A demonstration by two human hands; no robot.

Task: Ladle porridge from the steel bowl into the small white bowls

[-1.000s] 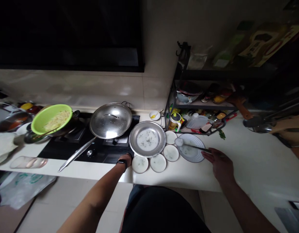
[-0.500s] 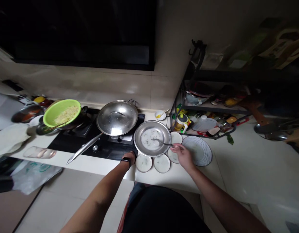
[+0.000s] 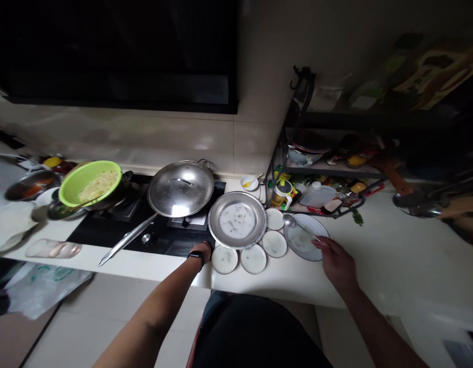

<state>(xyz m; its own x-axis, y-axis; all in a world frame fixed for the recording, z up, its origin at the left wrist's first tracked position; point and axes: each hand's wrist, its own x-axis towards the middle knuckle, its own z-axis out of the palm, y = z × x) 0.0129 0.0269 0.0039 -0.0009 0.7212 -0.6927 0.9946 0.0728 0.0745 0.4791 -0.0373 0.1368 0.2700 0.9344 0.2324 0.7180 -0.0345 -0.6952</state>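
At right of centre in the frame, we are pinching the handle of the spoon (image 3: 289, 221) in the fingers of the right hand (image 3: 339, 261). The spoon's bowl is pointing left, away from the fingertips, and is appearing over the left rim of the ribbed plate (image 3: 318, 223). At lower centre, we are positioning the left hand (image 3: 204, 249) near the steel basin (image 3: 216, 221); we cannot tell its finger state.
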